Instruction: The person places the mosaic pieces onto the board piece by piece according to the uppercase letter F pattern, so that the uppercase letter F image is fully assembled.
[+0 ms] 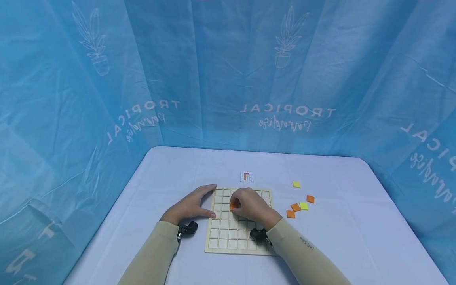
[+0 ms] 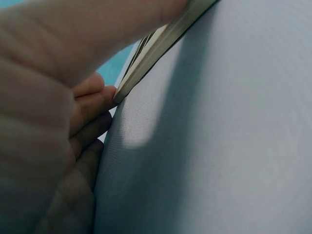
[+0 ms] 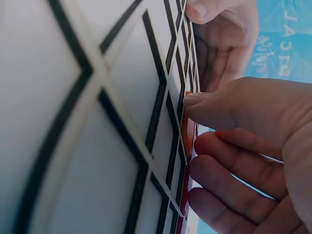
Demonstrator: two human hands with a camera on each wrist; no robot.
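A pale wooden grid board (image 1: 223, 233) with square cells lies on the table. My right hand (image 1: 252, 206) is over its upper part, thumb and curled fingers pinching an orange square tile (image 1: 233, 206) at the cells. The same orange tile (image 3: 188, 134) shows beside the thumb in the right wrist view, with a red tile (image 3: 185, 190) below it, partly behind the fingertips. My left hand (image 1: 192, 206) rests at the board's left side, thumb and fingers spread. In the left wrist view its thumb touches the board's edge (image 2: 156, 51) and its fingertips meet the far corner.
Beyond the board lies a small printed grid card (image 1: 246, 177) with a coloured pattern. To the right are loose orange tiles (image 1: 310, 199) and yellow tiles (image 1: 296, 184). A white cloth covers the table, and blue printed curtains (image 1: 228, 79) stand around it.
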